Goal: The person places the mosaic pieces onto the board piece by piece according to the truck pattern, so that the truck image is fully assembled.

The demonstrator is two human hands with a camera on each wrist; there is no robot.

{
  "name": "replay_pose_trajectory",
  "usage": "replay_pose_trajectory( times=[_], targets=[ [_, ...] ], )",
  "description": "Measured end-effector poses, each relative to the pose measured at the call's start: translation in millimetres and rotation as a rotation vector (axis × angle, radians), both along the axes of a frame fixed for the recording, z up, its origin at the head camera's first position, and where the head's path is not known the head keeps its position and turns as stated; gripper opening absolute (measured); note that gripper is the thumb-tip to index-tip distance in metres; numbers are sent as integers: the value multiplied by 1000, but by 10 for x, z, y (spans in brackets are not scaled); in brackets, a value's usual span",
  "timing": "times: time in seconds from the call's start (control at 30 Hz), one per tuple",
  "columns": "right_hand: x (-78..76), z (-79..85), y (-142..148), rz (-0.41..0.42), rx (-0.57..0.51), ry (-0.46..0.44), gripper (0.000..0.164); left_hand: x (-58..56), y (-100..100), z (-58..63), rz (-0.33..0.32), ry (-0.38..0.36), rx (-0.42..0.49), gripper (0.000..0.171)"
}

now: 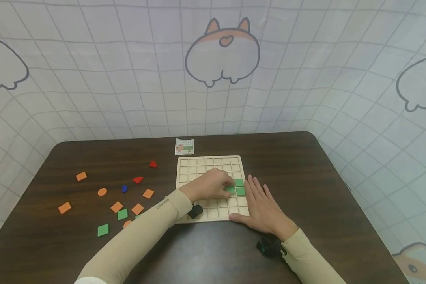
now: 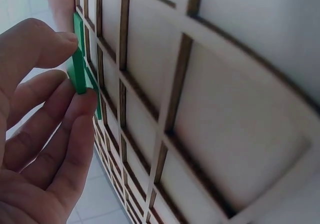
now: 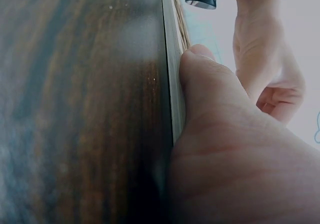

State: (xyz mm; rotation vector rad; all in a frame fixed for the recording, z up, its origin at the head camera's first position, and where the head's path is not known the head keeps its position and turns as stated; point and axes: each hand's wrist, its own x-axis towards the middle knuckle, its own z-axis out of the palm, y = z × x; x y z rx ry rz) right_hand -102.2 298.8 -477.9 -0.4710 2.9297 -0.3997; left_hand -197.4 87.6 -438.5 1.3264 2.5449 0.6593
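A pale wooden grid board [image 1: 218, 213] lies on the table. My left hand [image 1: 210, 184] reaches over its right half and pinches a green square tile [image 2: 79, 71] between thumb and fingertips, tilted close over the cells. Two more green squares sit in cells at the board's right side, an upper green tile [image 1: 239, 182] and a lower green tile [image 1: 241, 191]. My right hand [image 1: 260, 207] rests with straight fingers along the board's right edge. Its thumb [image 3: 210, 84] lies at the near right corner, against the board's side.
Loose pieces lie left of the board: several orange squares [image 1: 116, 207], orange discs [image 1: 102, 191], green squares [image 1: 103, 230], red pieces [image 1: 138, 180] and a small blue piece [image 1: 124, 189]. A printed pattern card [image 1: 184, 146] lies behind the board. The left forearm partly covers some pieces.
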Motion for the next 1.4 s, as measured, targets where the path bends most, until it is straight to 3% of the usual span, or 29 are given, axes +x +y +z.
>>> replay_pose_trajectory(
  times=[0.4, 0.83, 1.2, 1.4],
  targets=[
    [11, 31, -9, 5, -18, 9, 119, 23, 35, -36, -11, 17, -16, 8],
    [17, 29, -8, 4, -20, 0, 119, 68, 48, -70, 25, 32, -2, 9],
    [15, 16, 7, 7, -11, 8, 119, 107, 38, -64, 41, 37, -10, 28],
    [17, 27, 12, 7, -12, 2, 118, 89, 41, -68, 31, 51, -1, 25]
  ],
)
